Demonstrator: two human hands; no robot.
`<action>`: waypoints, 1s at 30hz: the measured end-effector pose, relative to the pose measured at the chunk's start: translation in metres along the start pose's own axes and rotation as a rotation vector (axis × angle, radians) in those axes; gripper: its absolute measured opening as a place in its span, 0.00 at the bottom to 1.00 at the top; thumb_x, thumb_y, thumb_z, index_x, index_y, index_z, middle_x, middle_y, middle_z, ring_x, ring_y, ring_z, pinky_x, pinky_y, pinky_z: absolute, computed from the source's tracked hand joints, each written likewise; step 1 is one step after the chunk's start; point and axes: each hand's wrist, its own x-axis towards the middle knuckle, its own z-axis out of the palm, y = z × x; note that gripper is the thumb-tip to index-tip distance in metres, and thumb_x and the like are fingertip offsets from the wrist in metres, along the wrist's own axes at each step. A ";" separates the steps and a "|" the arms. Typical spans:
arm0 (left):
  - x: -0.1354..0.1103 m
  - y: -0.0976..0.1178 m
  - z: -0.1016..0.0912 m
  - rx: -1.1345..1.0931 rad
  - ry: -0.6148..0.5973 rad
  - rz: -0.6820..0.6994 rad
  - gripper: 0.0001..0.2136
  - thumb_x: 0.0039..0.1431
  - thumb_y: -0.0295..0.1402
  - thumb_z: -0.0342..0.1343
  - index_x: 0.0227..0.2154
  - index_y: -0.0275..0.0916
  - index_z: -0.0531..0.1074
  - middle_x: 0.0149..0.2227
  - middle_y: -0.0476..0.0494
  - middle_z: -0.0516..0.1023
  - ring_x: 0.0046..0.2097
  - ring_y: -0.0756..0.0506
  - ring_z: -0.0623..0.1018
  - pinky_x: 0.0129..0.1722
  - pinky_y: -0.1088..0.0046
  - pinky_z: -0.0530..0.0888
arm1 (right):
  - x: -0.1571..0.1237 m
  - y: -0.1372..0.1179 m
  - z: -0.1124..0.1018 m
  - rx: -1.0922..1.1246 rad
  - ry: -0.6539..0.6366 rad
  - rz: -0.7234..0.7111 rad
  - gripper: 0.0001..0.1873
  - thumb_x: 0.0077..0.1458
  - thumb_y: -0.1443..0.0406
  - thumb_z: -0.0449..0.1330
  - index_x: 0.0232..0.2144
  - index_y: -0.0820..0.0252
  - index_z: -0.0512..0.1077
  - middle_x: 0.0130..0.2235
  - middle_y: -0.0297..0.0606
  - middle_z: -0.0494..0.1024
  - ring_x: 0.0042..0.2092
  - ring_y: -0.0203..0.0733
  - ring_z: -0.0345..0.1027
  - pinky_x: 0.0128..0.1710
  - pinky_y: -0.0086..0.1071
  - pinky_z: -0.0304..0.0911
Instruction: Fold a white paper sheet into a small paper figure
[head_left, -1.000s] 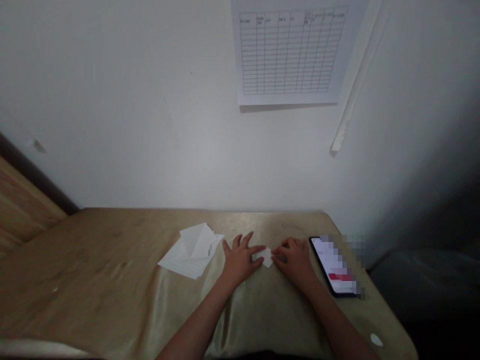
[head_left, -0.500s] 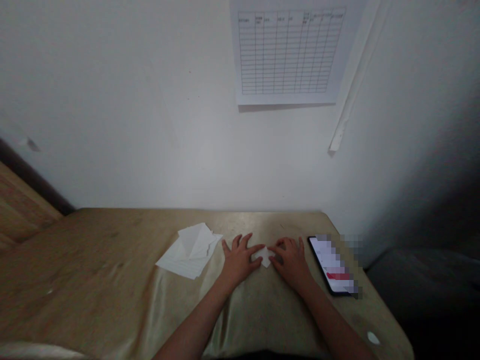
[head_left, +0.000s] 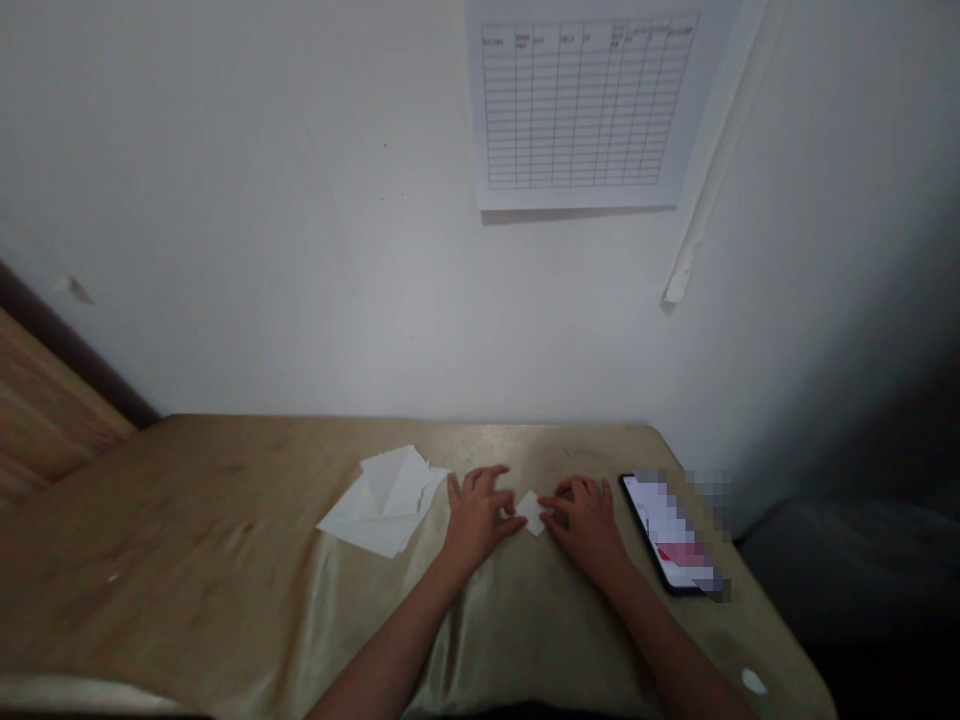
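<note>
A small folded piece of white paper point(head_left: 533, 515) lies on the cloth-covered table between my two hands, one corner pointing toward me. My left hand point(head_left: 478, 517) has its thumb tip at the paper's left corner, the index finger bent close by and the other fingers spread. On the other side, my right hand point(head_left: 584, 519) holds the paper's right edge between thumb and index finger, its remaining fingers curled or raised. Just left of my left hand lies a loose stack of white paper sheets point(head_left: 390, 515), the top one showing a diagonal crease.
A phone point(head_left: 667, 535) with a lit, partly blurred screen lies right of my right hand. A small white scrap point(head_left: 754, 681) is near the table's right edge. The table point(head_left: 225, 540) meets a white wall, where a printed grid sheet point(head_left: 577, 110) hangs.
My left index finger has drawn back from the paper's top and bent. More of the folded paper's upper left shows. The right hand has barely moved; the view has shifted slightly.
</note>
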 end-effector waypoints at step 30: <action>-0.001 -0.001 0.004 -0.029 -0.019 0.038 0.06 0.54 0.36 0.68 0.36 0.47 0.79 0.66 0.48 0.68 0.66 0.33 0.64 0.67 0.30 0.43 | -0.004 0.004 0.005 -0.031 0.072 0.049 0.08 0.57 0.57 0.66 0.34 0.55 0.78 0.45 0.43 0.75 0.54 0.55 0.65 0.65 0.63 0.44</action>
